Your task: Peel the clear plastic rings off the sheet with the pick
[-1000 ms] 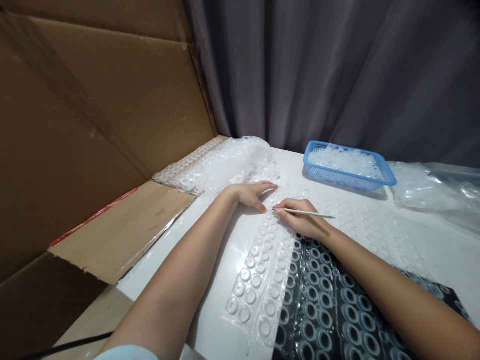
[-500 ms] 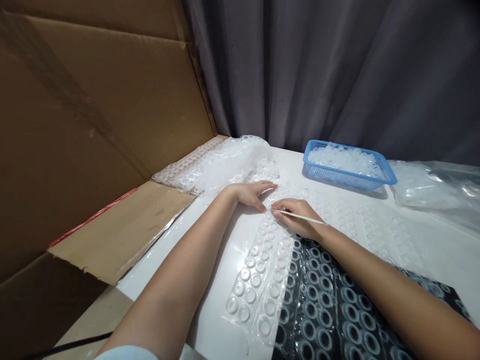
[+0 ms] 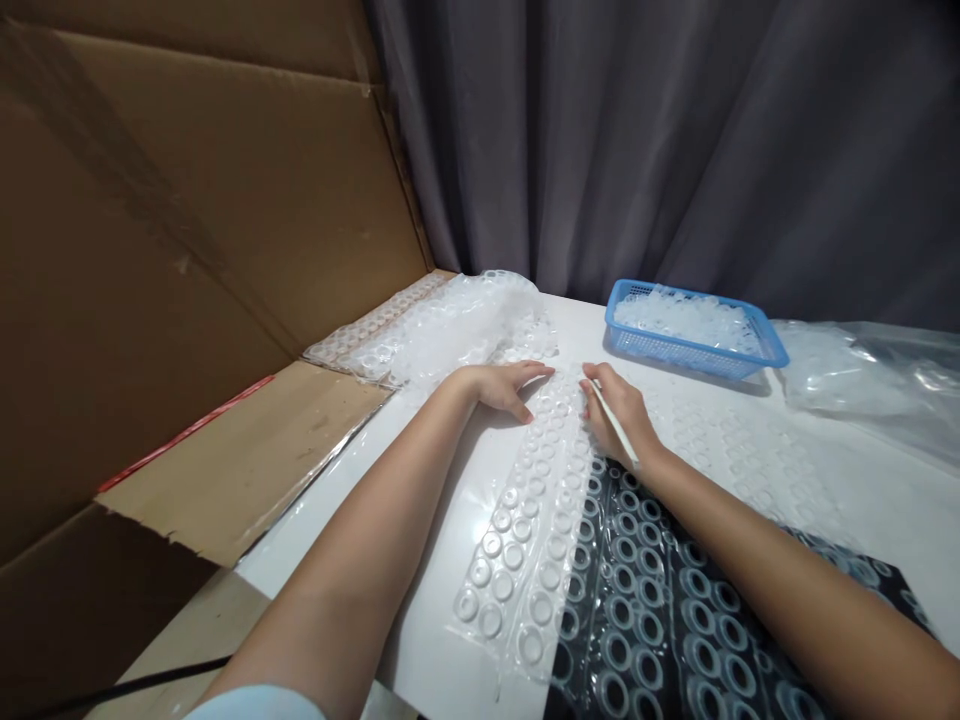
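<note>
A clear plastic sheet (image 3: 536, 487) with rows of round, ring-like pieces lies flat on the white table. My left hand (image 3: 510, 388) rests at the sheet's left edge, fingers spread and holding nothing. In my right hand (image 3: 621, 412) is a thin white stick (image 3: 616, 425), gripped like a pen and slanting back toward the wrist. That hand hovers over or touches the sheet's upper part; its fingertips hide the contact. Under the sheet's right portion, a black surface (image 3: 750, 560) makes the rings stand out as pale circles.
A blue plastic basket (image 3: 705, 355) full of small translucent pieces stands at the back right. Beside it lies a clear plastic bag (image 3: 862, 370). Crumpled ringed sheets (image 3: 465, 325) are heaped at the back left. Cardboard (image 3: 247, 455) borders the left, and a grey curtain (image 3: 600, 130) hangs behind.
My right hand has moved to the right and slightly away from me, apart from my left hand. The white stick now points more steeply. My left hand has stayed in place.
</note>
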Demonstrator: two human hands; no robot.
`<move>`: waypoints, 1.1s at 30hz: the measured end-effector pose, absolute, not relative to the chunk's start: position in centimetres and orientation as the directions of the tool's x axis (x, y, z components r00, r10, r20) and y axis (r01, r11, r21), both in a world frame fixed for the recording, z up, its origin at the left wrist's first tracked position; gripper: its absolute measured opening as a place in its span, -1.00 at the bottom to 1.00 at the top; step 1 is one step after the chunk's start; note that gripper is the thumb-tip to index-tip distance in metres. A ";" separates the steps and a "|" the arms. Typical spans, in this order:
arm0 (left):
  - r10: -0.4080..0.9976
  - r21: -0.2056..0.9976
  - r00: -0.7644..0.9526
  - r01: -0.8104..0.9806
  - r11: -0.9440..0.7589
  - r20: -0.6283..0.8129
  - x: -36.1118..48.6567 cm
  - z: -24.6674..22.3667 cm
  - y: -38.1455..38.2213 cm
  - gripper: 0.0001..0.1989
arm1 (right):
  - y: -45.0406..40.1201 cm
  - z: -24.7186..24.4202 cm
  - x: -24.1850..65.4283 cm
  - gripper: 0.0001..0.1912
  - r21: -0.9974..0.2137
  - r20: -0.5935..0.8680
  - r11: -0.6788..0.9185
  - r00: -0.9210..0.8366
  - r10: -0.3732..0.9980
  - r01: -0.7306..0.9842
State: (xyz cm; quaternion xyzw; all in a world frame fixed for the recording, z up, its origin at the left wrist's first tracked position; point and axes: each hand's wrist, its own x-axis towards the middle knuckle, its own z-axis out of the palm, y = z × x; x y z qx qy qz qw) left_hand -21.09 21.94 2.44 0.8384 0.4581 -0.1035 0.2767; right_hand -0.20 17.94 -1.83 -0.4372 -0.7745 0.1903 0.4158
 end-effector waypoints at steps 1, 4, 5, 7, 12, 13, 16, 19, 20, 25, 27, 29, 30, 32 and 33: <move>0.710 0.372 0.564 0.822 -0.432 -0.423 -21.1 2.5 21.9 0.01 | 17.9 -1.7 0.0 -0.77 -0.680 0.476 0.527 -0.239 0.846 0.511; 0.707 0.380 0.572 0.816 -0.436 -0.416 -21.3 2.6 21.7 0.00 | 17.4 -1.5 0.3 -0.80 -0.745 0.408 0.535 -0.363 0.838 0.399; 0.706 0.386 0.571 0.816 -0.431 -0.419 -21.4 2.6 21.7 0.01 | 17.0 -1.5 0.3 -0.80 -0.783 0.346 0.514 -0.441 0.828 0.351; 0.701 0.394 0.564 0.820 -0.415 -0.436 -21.5 2.7 21.6 0.08 | 16.4 -1.5 0.1 -0.79 -0.851 0.207 0.427 -0.552 0.808 0.305; 0.690 0.350 0.545 0.838 -0.419 -0.476 -21.5 2.5 21.7 0.23 | 15.7 -0.8 -0.4 -0.82 -0.867 0.092 0.350 -0.578 0.811 0.354; 0.690 0.339 0.542 0.840 -0.424 -0.481 -21.5 2.5 21.7 0.23 | 15.7 -0.6 -0.4 -0.83 -0.865 0.088 0.350 -0.578 0.812 0.360; 0.689 0.314 0.535 0.845 -0.434 -0.489 -21.4 2.3 21.7 0.23 | 15.8 -0.4 -0.4 -0.84 -0.847 0.097 0.370 -0.573 0.814 0.383; 0.695 0.298 0.523 0.852 -0.430 -0.493 -21.3 2.3 21.8 0.22 | 15.8 -0.5 -0.4 -0.84 -0.841 0.107 0.384 -0.580 0.808 0.380; 0.697 0.294 0.518 0.855 -0.427 -0.495 -21.2 2.3 21.8 0.22 | 15.8 -0.5 -0.4 -0.84 -0.843 0.109 0.387 -0.585 0.804 0.375; 0.700 0.285 0.510 0.860 -0.423 -0.501 -21.1 2.3 21.7 0.22 | 15.9 -0.6 -0.4 -0.83 -0.848 0.112 0.387 -0.592 0.798 0.361; 0.699 0.289 0.513 0.858 -0.424 -0.497 -21.1 2.4 21.7 0.22 | 15.9 -0.6 -0.4 -0.83 -0.845 0.117 0.394 -0.596 0.795 0.361; 0.699 0.294 0.517 0.856 -0.426 -0.493 -21.1 2.4 21.8 0.22 | 15.8 -0.5 -0.4 -0.83 -0.845 0.122 0.399 -0.598 0.793 0.356; 0.699 0.295 0.519 0.855 -0.426 -0.493 -21.1 2.3 21.8 0.22 | 15.8 -0.5 -0.4 -0.83 -0.846 0.123 0.399 -0.598 0.792 0.354; 0.698 0.297 0.517 0.856 -0.424 -0.495 -21.2 2.3 21.8 0.22 | 15.8 -0.6 -0.4 -0.84 -0.844 0.126 0.402 -0.599 0.791 0.354; 0.699 0.297 0.516 0.857 -0.422 -0.496 -21.2 2.3 21.8 0.22 | 15.8 -0.6 -0.4 -0.84 -0.841 0.127 0.407 -0.601 0.789 0.356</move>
